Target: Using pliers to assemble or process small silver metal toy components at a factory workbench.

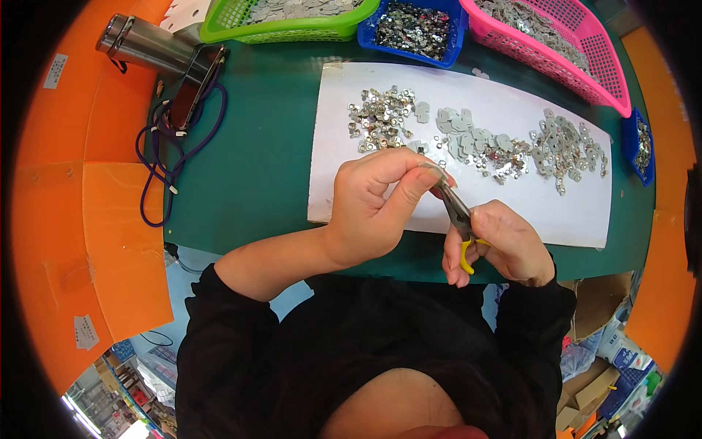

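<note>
Currently, small metal piece (pixel 436 168) is pinched between left hand's (pixel 374 201) thumb and fingers, above white board (pixel 330 150). Yellow-handled pliers (pixel 458 211) are gripped in right hand (pixel 506 235), long axis slanted forward-left, tips pointed at piece; contact cannot be told.

An orange panel (pixel 47 278) stands as a wall along the left of the table (pixel 256 132), which has a dark green top. Two pale labels (pixel 85 331) are stuck to that panel, one high and one low. A second orange panel (pixel 664 245) runs down the right side. Below the table's left edge shows a pale bluish surface (pixel 194 267), possibly floor. Crowded shelving (pixel 135 388) fills the lower left, near a bright white light strip (pixel 82 418); cardboard boxes (pixel 591 391) clutter the lower right.
</note>
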The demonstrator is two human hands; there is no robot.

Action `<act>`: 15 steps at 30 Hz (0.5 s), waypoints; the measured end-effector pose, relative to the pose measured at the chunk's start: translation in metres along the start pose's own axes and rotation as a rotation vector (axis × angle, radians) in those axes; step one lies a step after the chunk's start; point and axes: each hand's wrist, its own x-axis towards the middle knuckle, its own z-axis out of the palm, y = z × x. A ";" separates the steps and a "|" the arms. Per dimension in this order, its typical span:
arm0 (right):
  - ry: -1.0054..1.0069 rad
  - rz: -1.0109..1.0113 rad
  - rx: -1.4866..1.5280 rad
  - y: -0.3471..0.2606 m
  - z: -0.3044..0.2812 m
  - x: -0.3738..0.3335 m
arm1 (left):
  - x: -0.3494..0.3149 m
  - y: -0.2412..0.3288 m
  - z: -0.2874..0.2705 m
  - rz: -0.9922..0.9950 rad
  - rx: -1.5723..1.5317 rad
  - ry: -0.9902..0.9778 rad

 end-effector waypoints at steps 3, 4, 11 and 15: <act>0.020 -0.012 0.012 -0.001 0.001 -0.001 | 0.000 -0.002 0.004 0.030 -0.024 0.073; 0.020 -0.012 0.013 -0.001 0.000 0.000 | 0.000 -0.001 0.002 0.012 -0.010 0.047; 0.237 -0.080 -0.344 -0.006 0.008 0.000 | -0.001 -0.003 -0.001 -0.010 0.101 0.026; 0.545 -0.262 -0.885 -0.002 0.021 0.000 | 0.001 -0.013 0.007 0.009 0.023 0.171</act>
